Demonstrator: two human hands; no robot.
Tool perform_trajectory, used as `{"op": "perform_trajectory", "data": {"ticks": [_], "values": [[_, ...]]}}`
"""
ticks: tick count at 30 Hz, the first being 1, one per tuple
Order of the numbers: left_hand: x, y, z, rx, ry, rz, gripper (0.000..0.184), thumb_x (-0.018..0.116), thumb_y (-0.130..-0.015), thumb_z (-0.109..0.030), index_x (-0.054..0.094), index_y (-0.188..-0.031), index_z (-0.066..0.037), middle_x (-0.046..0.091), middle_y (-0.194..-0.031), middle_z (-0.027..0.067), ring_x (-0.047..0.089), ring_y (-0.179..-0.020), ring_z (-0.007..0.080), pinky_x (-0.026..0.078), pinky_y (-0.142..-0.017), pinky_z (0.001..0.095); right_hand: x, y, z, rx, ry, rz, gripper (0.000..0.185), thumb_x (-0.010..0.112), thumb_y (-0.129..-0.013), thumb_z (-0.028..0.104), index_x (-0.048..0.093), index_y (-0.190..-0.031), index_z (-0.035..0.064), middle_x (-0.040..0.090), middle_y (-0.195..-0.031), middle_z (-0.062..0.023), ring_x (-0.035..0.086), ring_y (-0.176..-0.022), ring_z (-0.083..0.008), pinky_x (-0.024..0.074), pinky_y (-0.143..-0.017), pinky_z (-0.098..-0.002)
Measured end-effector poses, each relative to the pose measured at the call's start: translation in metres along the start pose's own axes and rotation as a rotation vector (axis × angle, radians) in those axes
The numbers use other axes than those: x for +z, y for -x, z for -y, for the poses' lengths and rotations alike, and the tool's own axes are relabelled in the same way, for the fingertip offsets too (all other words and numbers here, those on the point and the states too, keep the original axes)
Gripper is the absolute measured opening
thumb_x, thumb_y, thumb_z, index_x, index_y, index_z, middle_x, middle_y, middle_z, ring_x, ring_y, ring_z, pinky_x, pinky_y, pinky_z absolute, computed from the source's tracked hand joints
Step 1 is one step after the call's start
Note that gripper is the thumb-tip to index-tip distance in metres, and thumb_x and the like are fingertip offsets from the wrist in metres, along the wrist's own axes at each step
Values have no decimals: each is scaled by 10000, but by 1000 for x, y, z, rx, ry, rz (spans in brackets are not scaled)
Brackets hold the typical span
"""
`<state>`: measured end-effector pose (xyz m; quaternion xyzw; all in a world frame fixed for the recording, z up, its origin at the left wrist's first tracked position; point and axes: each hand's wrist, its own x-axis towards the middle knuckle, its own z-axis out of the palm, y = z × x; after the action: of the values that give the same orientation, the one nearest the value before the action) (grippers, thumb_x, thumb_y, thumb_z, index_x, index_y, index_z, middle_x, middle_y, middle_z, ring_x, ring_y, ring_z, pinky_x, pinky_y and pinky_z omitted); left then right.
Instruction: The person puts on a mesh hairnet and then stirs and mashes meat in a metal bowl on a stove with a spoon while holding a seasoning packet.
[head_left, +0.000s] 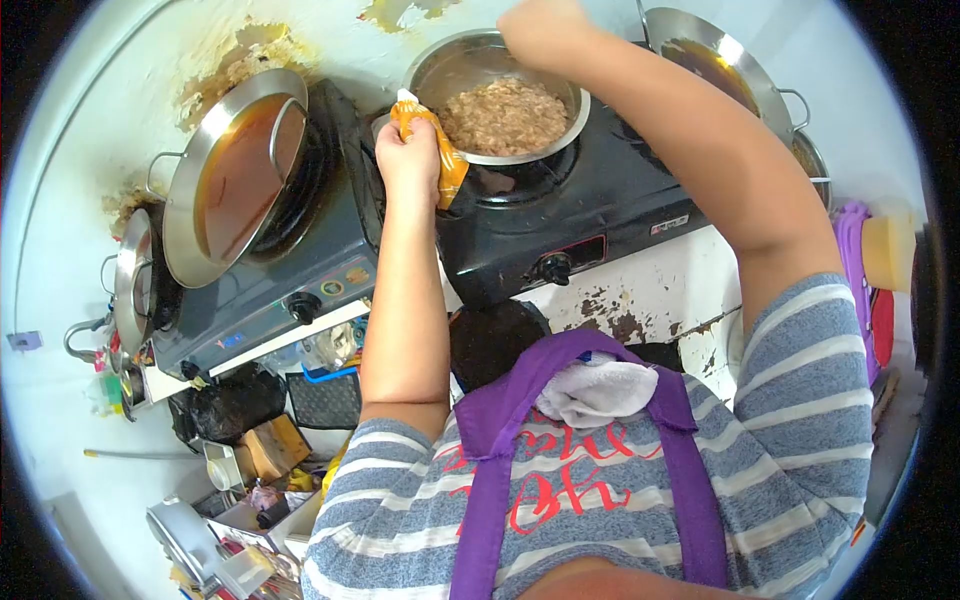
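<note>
My left hand (410, 155) is wrapped round an orange squeeze pouch (452, 178) with a white spout, at the left rim of a metal bowl (578, 120). The bowl stands over a burner of the black gas stove (480, 250) and holds a lumpy, pale brown mixture (510, 115) like minced meat. Above the bowl's far right rim, my right hand (545, 30) looks closed, partly cut off by the top of the view. Whatever its fingers hold, if anything, is hidden.
A wide pan of brown oil (235, 185) sits on the stove at left, with a smaller pan (133, 280) beside it. Another oil pan (720, 65) stands at the back right, partly behind my right arm. Boxes and a black bag (235, 405) lie below left.
</note>
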<state>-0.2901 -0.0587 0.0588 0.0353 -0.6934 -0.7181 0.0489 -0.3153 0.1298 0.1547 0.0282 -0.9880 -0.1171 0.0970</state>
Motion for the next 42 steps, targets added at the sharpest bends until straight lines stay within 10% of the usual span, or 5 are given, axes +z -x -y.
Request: {"op": "perform_trajectory", "data": {"ticks": [15, 42], "values": [[-4, -4, 3, 63, -66, 25, 191, 530, -793, -112, 533, -897, 48, 589, -776, 97, 558, -672, 145, 453, -623, 277, -37, 39, 25, -830, 225, -121, 88, 579, -581, 142, 633, -562, 75, 596, -571, -115, 611, -591, -282, 486, -536, -372], [-3, -7, 8, 43, -87, -19, 181, 528, -806, -125, 528, -879, 40, 570, -728, 61, 533, -586, 127, 434, -526, 260, -33, 33, -1, -369, 156, 220, 155, 557, -688, 166, 656, -719, 51, 631, -732, -155, 623, -707, -292, 490, -600, -391]]}}
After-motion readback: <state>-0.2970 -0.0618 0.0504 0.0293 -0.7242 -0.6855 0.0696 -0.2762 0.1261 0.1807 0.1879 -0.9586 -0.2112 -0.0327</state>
